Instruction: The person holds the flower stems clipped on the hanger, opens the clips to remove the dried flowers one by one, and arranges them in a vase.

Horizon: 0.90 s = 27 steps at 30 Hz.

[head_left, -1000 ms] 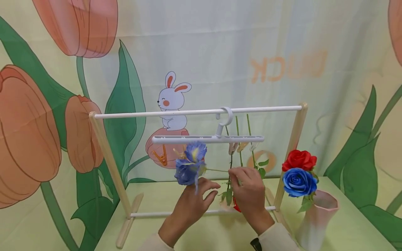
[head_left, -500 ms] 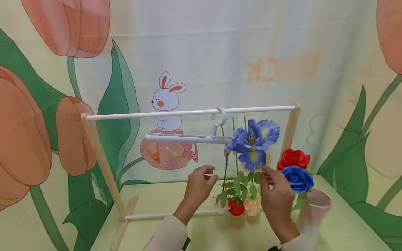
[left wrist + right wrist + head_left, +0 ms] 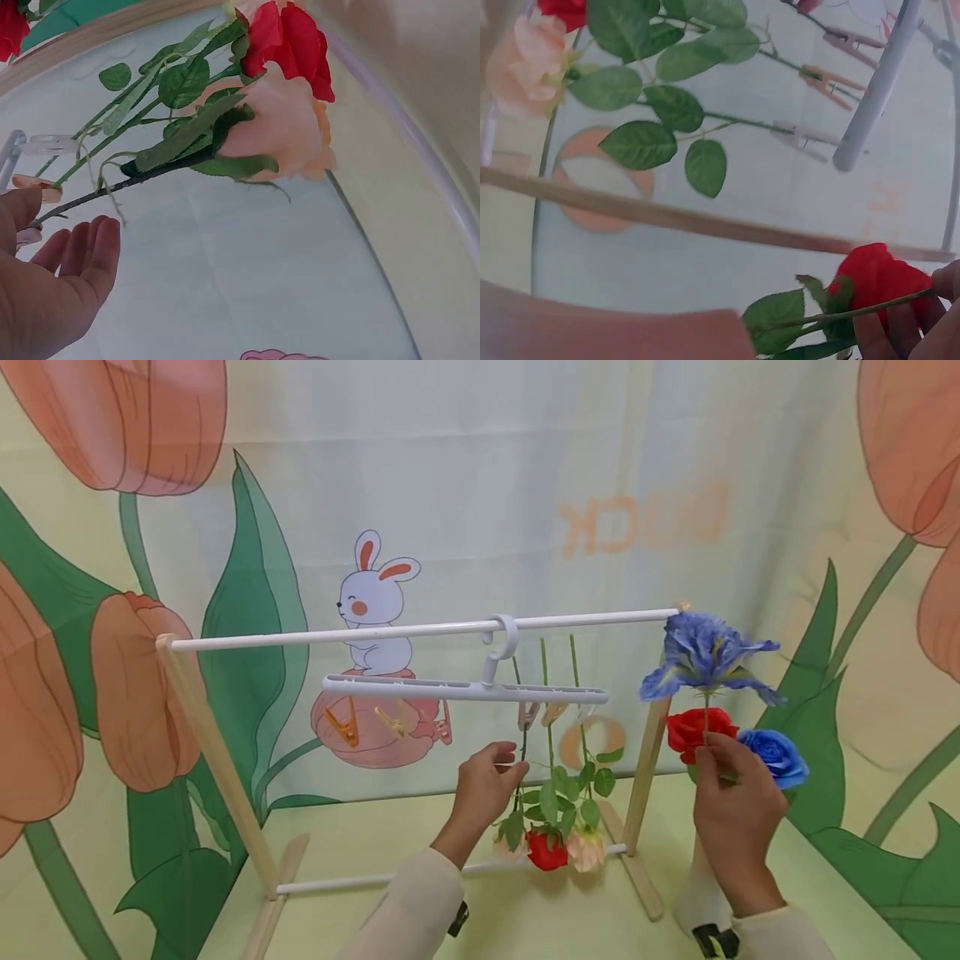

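Note:
My right hand (image 3: 738,818) pinches the thin green stem of a blue-purple iris (image 3: 708,652), its bloom upright above the fingertips. Just behind that hand are a red rose (image 3: 686,732) and a blue rose (image 3: 774,758) in a pale pink vase (image 3: 615,334), which is partly hidden by the wrist in the head view. My left hand (image 3: 480,789) is raised with loosely bent fingers beside the dark stem (image 3: 97,195) of a hanging peach rose (image 3: 266,127). That stem passes between thumb and fingers in the left wrist view, without being gripped.
A grey hanger (image 3: 405,687) hangs from the white rod (image 3: 300,637) of a wooden stand. Clips on its right hold upside-down flowers, including a red rose (image 3: 547,850). An orange clip (image 3: 342,722) and two others hang on its left without flowers.
My right hand has carried the iris from the hanger's left side across to the right, over the vase, and the bloom has turned upright. The left hand stays near the hanging stems.

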### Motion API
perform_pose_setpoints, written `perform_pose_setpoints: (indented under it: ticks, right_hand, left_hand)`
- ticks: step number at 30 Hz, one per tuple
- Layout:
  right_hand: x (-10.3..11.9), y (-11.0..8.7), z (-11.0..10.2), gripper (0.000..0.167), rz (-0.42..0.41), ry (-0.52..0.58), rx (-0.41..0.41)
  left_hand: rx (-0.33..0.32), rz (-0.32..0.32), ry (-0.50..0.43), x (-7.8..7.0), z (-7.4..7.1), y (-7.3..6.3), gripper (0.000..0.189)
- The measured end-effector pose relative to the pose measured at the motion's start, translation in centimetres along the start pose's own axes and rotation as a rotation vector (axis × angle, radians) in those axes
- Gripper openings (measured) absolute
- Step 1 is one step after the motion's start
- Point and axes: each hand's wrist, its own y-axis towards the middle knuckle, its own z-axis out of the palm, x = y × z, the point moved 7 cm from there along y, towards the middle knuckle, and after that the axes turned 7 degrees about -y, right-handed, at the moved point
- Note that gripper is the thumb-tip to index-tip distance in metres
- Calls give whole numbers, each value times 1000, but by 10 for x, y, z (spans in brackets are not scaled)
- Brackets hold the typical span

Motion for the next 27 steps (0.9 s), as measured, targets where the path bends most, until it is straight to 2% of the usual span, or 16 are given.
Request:
perform_pose_setpoints:
  ticks: [8, 11, 17, 21, 27]
  right_hand:
    - [-36, -3, -1, 25, 132, -48, 80]
    - [-48, -5, -4, 25, 146, -90, 80]
    - [-64, -4, -15, 25, 190, -160, 86]
    - [-64, 4, -27, 28, 221, -166, 15]
    - [-47, 18, -43, 43, 238, -78, -127]
  left_hand:
    - [-3, -25, -29, 5, 8, 3, 27]
    - [12, -37, -40, 6, 9, 2, 26]
    - [18, -23, -36, 5, 11, 1, 20]
    - [13, -21, -56, 5, 8, 0, 18]
    - [31, -40, -96, 5, 9, 0, 18]
